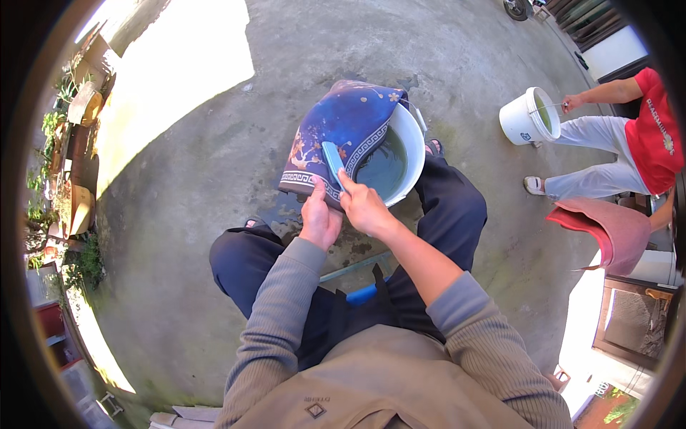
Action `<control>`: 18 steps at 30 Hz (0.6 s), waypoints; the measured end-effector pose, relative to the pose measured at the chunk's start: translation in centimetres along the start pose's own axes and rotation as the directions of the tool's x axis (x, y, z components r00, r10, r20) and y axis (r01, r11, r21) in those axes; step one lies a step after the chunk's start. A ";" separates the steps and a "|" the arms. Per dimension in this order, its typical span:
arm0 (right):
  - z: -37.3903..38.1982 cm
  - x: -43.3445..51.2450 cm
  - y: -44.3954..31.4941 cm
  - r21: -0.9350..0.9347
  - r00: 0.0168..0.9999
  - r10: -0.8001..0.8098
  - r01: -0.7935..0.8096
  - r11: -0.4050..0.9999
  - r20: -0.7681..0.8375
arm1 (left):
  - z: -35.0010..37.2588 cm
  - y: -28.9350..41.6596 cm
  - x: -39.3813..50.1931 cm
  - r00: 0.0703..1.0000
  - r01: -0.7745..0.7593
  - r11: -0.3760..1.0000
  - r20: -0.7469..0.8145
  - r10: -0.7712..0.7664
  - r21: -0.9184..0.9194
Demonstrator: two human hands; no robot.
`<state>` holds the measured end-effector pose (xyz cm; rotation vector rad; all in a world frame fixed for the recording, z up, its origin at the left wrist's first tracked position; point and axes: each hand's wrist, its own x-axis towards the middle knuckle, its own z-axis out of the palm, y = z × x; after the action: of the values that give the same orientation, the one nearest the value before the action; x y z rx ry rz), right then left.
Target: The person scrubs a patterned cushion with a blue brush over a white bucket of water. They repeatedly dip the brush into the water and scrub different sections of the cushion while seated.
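Observation:
My right hand (364, 206) is closed round the handle of a light-blue brush (333, 158), which lies against a blue floor mat (343, 115) with orange blossoms and a white key-pattern border. With its thumb on top, my left hand (320, 217) grips the near edge of the mat. The mat is draped over the left side of a white plastic bucket (415, 161) that stands between my legs. Murky water (383, 166) shows inside the bucket. The brush's bristles cannot be seen.
At the right a person in a red top holds another white bucket (517, 119) by its handle and a red mat (616, 230). Wooden structures and plants (88, 257) line the left side. A wheel (516, 8) shows at the top right.

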<state>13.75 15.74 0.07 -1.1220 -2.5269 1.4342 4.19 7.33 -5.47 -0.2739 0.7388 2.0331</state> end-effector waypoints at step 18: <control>3.1 -2.7 -0.4 0.310 0.986 -0.165 0.164 0.936 -0.023 | -0.3 0.7 -0.1 0.992 0.110 0.980 -0.073 -0.099 0.165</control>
<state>14.42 11.76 -0.61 -0.8360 -2.2249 1.7084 3.58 6.81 -5.37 -0.2750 0.9130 1.8575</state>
